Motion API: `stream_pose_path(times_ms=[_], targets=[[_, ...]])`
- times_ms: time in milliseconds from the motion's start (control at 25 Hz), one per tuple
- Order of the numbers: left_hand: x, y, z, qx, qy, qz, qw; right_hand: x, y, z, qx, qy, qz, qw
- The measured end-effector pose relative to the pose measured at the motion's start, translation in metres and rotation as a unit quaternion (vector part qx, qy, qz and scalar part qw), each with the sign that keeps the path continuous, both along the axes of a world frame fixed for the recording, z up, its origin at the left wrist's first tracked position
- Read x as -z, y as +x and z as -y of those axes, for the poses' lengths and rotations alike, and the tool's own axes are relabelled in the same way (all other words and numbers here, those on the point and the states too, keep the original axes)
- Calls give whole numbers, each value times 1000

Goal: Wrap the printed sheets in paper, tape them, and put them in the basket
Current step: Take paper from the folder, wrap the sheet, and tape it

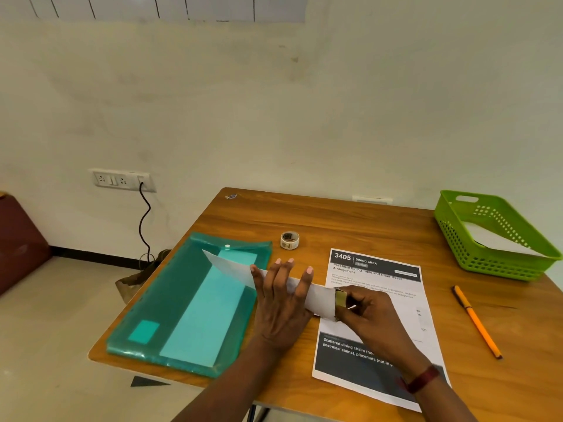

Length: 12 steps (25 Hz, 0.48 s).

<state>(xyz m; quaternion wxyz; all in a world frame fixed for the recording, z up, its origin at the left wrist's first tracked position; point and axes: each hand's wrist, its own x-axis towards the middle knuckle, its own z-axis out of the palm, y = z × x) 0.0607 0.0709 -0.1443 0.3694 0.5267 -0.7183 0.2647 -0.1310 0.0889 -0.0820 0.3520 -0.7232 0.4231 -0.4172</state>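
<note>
Left hand [278, 295]: palm down on the white paper bundle [320, 295], fingers straight and spread, pressing it to the table [335, 220].

Right hand [370, 312]: fingers curled, pinching a short tan strip of tape [340, 300] against the bundle, just right of the left fingertips. How much of the strip has stuck, I cannot tell.

The bundle runs under both hands. Its end beyond the left fingers lifts off as a loose pointed flap over the teal plastic folder [182, 300]. The end under the right fingers lies on a flat printed sheet [350, 348].

Risks, as I judge them:
- One strip near the right fingers may not hold. The lifted flap could spring open once the left palm comes off.
- If the strip overhangs the bundle edge, it could catch the printed sheet below and lift it too.
- Pulling the strip tight with a light left press could skew the fold.

The tape roll [289, 240] stands just beyond the left fingertips. The green basket [487, 260] is well right of the right hand, with something white inside. An orange pen [476, 322] lies between hand and basket and could be swept aside.
</note>
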Motion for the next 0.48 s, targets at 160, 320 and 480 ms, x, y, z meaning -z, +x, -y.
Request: stream_pose_path(times_ms=[160, 320, 480], targets=[[-1, 1, 0, 7, 2, 5, 1000, 5, 5, 4, 46, -10, -9, 999], [-1, 0, -1, 3, 8, 24, 1000, 12, 3, 7, 107, -38, -10, 993], [-4, 0, -2, 4, 23, 29, 999, 12, 0, 9, 153, -64, -16, 986]])
